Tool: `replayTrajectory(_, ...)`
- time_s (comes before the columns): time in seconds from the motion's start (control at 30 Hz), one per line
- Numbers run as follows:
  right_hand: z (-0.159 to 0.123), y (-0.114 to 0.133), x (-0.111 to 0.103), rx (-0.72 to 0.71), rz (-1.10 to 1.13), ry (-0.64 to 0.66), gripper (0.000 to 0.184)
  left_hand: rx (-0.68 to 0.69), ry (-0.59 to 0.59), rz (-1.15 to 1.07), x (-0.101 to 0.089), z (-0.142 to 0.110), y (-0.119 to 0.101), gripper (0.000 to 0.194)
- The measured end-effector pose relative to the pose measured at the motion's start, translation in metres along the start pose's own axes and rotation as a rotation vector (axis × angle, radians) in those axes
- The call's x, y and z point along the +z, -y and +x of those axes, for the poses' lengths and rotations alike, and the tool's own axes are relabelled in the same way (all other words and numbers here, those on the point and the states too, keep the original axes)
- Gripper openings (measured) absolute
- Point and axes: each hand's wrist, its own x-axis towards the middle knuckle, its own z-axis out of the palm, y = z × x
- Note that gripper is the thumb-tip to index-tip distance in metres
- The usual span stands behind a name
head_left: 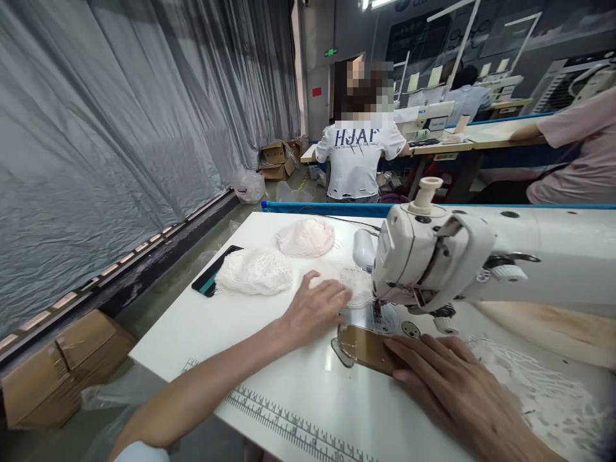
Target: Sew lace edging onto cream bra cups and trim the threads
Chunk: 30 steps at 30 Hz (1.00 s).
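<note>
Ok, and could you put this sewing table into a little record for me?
left hand: blurred, at white lace
right hand: fingertips on a brown plate
machine: white sewing machine, above the plate's far side
beyond left hand: pale pink bundle
far left: white bundle, partly over a dark card
near edge: printed ruler

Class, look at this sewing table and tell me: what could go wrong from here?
The left hand is close to the sewing machine's needle area, so a slip might hurt a finger.

The white lace beside that hand looks open and holey; it could snag or bunch.

The lace bundle lies partly over a dark card near the table's left edge, so a sweep of the forearm might knock both off.
</note>
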Motion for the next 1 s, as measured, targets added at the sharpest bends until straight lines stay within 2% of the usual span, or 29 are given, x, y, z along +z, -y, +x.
replayTrajectory(0.07,0.003,0.0,-0.003,-0.032,-0.008,-0.009,0.027,-0.074,0.038,0.036,-0.008,-0.011,0.018,0.025)
replayTrajectory(0.13,0.007,0.003,-0.007,-0.067,-0.005,0.012,0.024,-0.126,0.099,0.078,-0.012,-0.022,0.03,0.011)
replayTrajectory(0.2,0.013,0.01,-0.013,-0.11,0.007,0.059,0.022,-0.142,0.138,0.12,-0.012,-0.031,0.031,0.021)
replayTrajectory(0.3,0.023,0.024,-0.02,-0.163,0.037,0.12,0.021,-0.124,0.15,0.155,-0.013,-0.041,0.009,0.029)
replayTrajectory(0.4,0.034,0.044,-0.02,-0.128,0.083,0.13,0.026,-0.074,0.162,0.086,-0.024,-0.054,-0.025,0.024)
replayTrajectory(0.47,0.04,0.057,-0.013,-0.099,0.129,0.148,0.024,-0.06,0.164,-0.027,-0.034,-0.065,-0.043,0.018)
replayTrajectory(0.53,0.042,0.068,-0.005,-0.09,0.191,0.204,0.015,-0.079,0.165,-0.151,-0.044,-0.078,-0.053,0.009)
replayTrajectory(0.63,0.037,0.078,-0.002,-0.05,0.292,0.271,0.024,-0.151,0.189,-0.279,-0.054,-0.096,-0.058,0.013)
replayTrajectory(0.73,0.025,0.082,-0.015,0.042,0.445,0.33,0.023,-0.236,0.226,-0.432,-0.065,-0.107,-0.065,0.01)
replayTrajectory(0.8,0.016,0.086,-0.03,0.106,0.599,0.406,0.017,-0.3,0.247,-0.61,-0.076,-0.11,-0.074,0.009)
replayTrajectory(0.87,0.01,0.092,-0.045,0.196,0.756,0.482,0.016,-0.396,0.281,-0.829,-0.088,-0.112,-0.086,0.008)
replayTrajectory(1.0,0.004,0.11,-0.062,0.477,1.11,0.65,0.03,-0.647,0.369,-1.388,-0.103,-0.118,-0.108,0.021)
